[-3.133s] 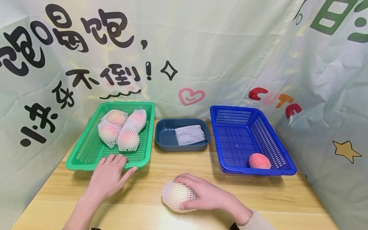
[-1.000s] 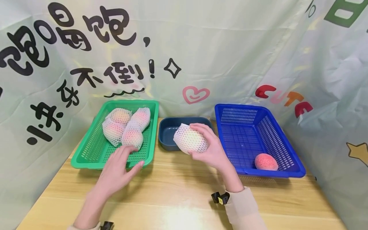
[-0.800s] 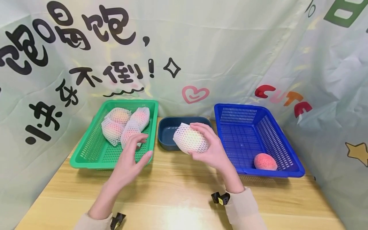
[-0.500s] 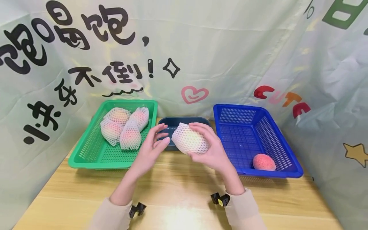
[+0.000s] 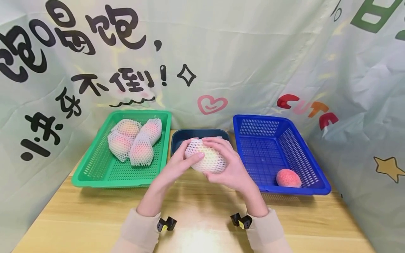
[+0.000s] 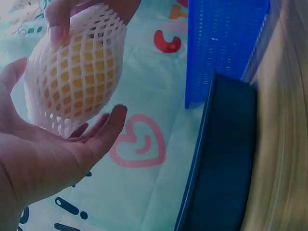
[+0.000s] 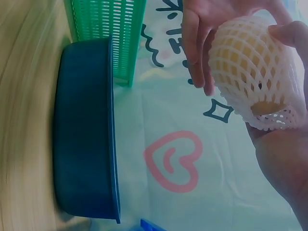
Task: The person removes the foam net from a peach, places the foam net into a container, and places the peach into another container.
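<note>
A pale yellow fruit in a white foam net (image 5: 210, 160) is up off the table, in front of the dark blue tray (image 5: 181, 133). My right hand (image 5: 232, 168) holds it from the right, fingers over the top and thumb low on the near side. At its left end, my left hand (image 5: 174, 165) cups the net, with the thumb laid over the near face and the fingers mostly hidden behind. In the left wrist view the net's gathered end (image 6: 62, 126) lies between left thumb and fingers. The right wrist view shows the net's open end (image 7: 276, 115) by the right palm.
Several netted peaches (image 5: 141, 153) lie in the green basket (image 5: 120, 182) on the left. The blue basket (image 5: 316, 189) on the right holds a bare pink peach (image 5: 288, 178). A printed cloth (image 5: 253, 52) hangs behind the wooden table (image 5: 95, 218).
The right hand has lifted the netted fruit from the table and carried it up toward the tray. From the green basket, the left hand has moved right to the fruit's left end.
</note>
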Demonstrator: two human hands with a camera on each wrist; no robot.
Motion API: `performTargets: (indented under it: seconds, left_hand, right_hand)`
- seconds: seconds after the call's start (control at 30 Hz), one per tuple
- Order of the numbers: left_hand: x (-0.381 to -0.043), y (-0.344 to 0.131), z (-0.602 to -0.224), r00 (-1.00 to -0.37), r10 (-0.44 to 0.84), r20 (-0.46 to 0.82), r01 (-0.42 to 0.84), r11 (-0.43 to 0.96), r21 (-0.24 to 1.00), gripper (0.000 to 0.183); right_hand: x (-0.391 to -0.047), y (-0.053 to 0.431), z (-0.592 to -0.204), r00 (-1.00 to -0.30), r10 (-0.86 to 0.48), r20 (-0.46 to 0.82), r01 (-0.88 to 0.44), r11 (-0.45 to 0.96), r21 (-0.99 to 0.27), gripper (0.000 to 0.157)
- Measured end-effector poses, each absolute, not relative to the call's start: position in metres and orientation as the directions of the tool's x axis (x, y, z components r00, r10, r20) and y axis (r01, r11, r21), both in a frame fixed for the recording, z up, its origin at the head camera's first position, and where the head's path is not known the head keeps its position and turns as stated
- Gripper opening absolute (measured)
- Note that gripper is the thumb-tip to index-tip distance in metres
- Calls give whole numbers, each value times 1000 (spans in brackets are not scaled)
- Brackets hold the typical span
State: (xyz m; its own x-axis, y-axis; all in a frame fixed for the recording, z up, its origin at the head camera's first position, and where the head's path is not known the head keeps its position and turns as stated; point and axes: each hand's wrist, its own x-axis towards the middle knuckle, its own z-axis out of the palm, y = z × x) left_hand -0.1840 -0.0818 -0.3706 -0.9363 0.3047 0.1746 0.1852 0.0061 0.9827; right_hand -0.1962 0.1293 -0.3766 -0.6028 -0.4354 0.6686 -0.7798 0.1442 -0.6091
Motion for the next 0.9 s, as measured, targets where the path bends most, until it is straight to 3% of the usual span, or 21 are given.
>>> performTargets:
  seconds: [0.3,0.7,0.9]
  left_hand:
    - [-185,-84,-382,-901,376,217,220,-36,975,58]
    - [-183,-85,-380,-937,278,213,212,-34,977,56]
    - [-184,-84,-378,-939,227,258,247,-74,966,55]
  right_hand:
    - [-193,127,-381,-561,-487,670,-811,159,-564,77]
    - [-191,130,-374,-578,-472,666,-788,112,-605,88]
    - [-193,128,-371,-585,-283,760,-782,-54,-621,59]
